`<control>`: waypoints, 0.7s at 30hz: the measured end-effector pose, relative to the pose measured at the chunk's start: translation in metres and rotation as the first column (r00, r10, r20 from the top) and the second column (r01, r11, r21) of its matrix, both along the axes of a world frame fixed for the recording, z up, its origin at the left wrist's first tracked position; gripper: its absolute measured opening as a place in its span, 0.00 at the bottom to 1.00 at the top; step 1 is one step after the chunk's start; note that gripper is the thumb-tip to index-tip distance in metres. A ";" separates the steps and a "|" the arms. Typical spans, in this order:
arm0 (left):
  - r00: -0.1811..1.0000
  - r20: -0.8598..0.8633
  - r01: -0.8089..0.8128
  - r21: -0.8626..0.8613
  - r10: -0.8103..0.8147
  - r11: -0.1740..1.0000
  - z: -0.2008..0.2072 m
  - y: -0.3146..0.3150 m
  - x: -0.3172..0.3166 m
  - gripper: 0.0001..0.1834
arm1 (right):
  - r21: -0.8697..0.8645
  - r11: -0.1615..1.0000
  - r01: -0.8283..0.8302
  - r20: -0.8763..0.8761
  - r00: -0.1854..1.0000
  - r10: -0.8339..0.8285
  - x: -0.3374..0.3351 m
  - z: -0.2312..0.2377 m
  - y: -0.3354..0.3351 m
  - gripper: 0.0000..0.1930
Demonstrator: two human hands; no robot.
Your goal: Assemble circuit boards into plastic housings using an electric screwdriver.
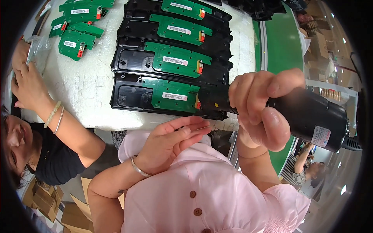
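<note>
A black cylindrical electric screwdriver (295, 112) is gripped in the right hand (264, 108), lying nearly level. Its tip is set at the right end of the nearest black housing (132, 95), just beyond the fingers, where a green circuit board (175, 95) is seated.

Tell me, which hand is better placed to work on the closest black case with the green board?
Probably the right hand: it grips the black electric screwdriver, whose tip sits at the right end of the nearest black housing and its green circuit board. The left hand hovers below, open and holding nothing.

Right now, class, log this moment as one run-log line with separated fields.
right hand: grips black power screwdriver | tip: at nearest black tray with green circuit board | left hand: open, near table edge
</note>
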State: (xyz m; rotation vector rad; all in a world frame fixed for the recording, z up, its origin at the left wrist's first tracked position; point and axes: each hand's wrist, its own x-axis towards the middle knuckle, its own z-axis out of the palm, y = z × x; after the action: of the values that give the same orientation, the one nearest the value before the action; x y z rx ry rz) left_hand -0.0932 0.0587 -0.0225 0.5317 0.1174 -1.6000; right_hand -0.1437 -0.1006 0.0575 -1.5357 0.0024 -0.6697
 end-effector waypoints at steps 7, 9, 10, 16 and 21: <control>0.998 0.035 0.047 0.020 -0.048 0.999 -0.003 0.000 0.002 0.21 | -0.012 0.999 -0.031 -0.042 0.999 0.030 0.003 0.001 0.001 0.12; 0.999 -0.048 0.000 -0.024 -0.001 1.000 -0.010 0.003 0.001 0.21 | -0.011 1.000 -0.025 -0.049 0.998 0.024 0.003 0.001 0.003 0.12; 0.999 -0.049 -0.002 -0.024 0.001 1.000 -0.010 0.004 0.003 0.21 | -0.011 1.000 -0.018 -0.054 0.998 0.017 0.003 0.001 0.003 0.12; 1.000 0.029 0.013 -0.038 -0.012 0.999 -0.009 0.007 0.002 0.15 | 0.018 0.998 -0.065 -0.046 0.997 0.066 0.011 -0.002 -0.004 0.11; 0.996 0.083 0.024 -0.093 -0.016 0.995 -0.014 0.008 0.004 0.09 | 0.031 0.998 -0.053 -0.065 0.996 0.054 0.013 -0.001 -0.004 0.10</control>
State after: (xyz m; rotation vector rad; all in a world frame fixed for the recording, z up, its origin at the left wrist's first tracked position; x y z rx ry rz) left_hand -0.0890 0.0665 -0.0369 0.5255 -0.0250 -1.5927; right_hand -0.1308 -0.1051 0.0566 -1.5243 0.0203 -0.5742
